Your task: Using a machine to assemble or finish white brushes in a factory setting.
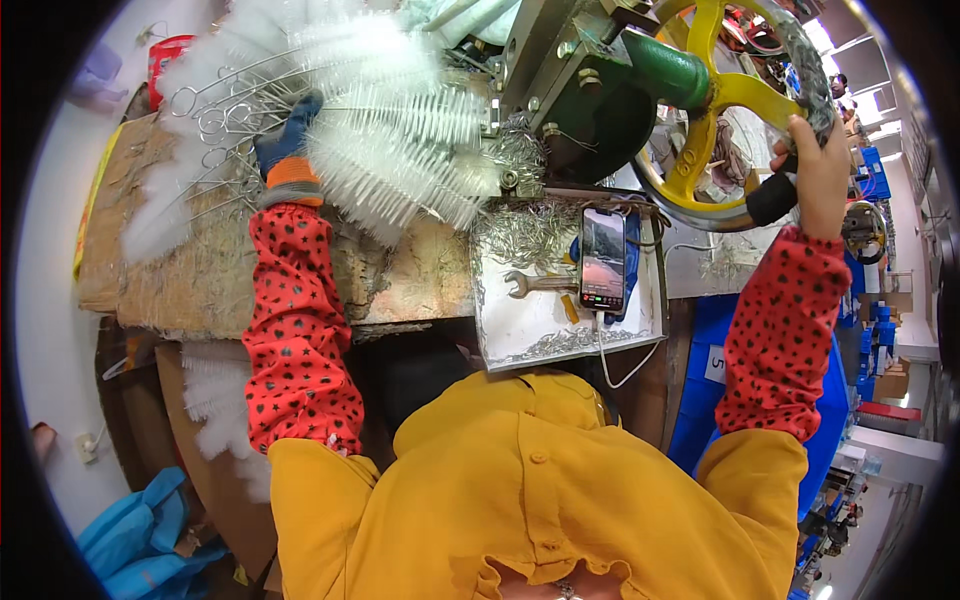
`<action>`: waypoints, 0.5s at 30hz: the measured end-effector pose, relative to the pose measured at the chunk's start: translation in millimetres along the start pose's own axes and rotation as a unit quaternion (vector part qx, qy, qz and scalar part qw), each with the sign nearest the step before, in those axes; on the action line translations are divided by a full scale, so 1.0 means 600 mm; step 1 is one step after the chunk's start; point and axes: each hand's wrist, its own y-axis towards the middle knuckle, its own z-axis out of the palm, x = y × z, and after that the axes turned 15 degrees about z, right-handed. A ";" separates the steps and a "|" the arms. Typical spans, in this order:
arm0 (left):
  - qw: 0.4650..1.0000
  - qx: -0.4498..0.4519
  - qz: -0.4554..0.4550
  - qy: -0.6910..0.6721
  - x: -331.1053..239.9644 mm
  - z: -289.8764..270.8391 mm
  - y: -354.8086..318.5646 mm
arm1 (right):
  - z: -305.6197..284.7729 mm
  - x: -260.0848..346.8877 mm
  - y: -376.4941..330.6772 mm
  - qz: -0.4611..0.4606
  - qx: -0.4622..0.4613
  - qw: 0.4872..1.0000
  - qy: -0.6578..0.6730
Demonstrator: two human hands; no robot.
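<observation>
My left hand (287, 150), in a dark blue and orange glove, is closed around the wire stem of a white bottle brush (400, 112) at the pile's edge. Its fingertips are partly hidden among bristles. Many more white brushes with looped wire ends (212, 122) fan out around it. On the right, my bare right hand (822, 172) is wrapped round the rim of a yellow-spoked handwheel (690, 165), beside a black grip. A green shaft (665, 70) joins the wheel to a dark metal machine (570, 90).
In front of the machine sits a white tray (520, 338) of metal scraps, holding a wrench (540, 284) and a phone (603, 262) with a white cable. The wooden bench (420, 280) has a worn edge. Blue bins (715, 340) stand below right; more brushes (220, 395) lie under the bench.
</observation>
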 end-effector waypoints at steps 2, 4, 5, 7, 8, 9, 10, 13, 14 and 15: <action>0.996 -0.016 -0.007 0.087 -0.016 0.000 0.001 | -0.015 0.016 0.023 0.009 0.030 0.999 -0.019; 0.990 -0.014 -0.004 0.138 -0.027 0.004 0.005 | -0.029 0.029 0.056 -0.018 0.069 0.997 -0.020; 0.989 -0.006 0.005 0.144 -0.030 0.008 0.011 | -0.033 0.035 0.080 0.026 0.072 0.995 -0.060; 0.981 0.005 -0.004 0.195 -0.031 0.014 0.018 | -0.033 0.046 0.133 0.035 0.113 0.986 -0.119; 0.983 0.008 0.046 0.178 -0.029 0.016 0.022 | -0.033 0.051 0.162 0.060 0.140 0.981 -0.123; 0.982 0.000 0.083 0.170 -0.026 0.019 0.023 | -0.032 0.055 0.188 0.084 0.167 0.974 -0.126; 0.981 0.000 0.098 0.165 -0.022 0.019 0.024 | -0.033 0.061 0.204 0.076 0.185 0.974 -0.106; 0.980 0.019 0.109 0.165 -0.010 0.023 0.032 | -0.044 0.080 0.191 -0.062 0.139 0.976 -0.156; 0.977 0.012 0.096 0.188 -0.007 0.024 0.036 | -0.040 0.085 0.162 -0.021 0.143 0.981 -0.131; 0.972 0.007 0.087 0.219 -0.004 0.026 0.038 | -0.034 0.090 0.121 0.019 0.148 0.983 -0.105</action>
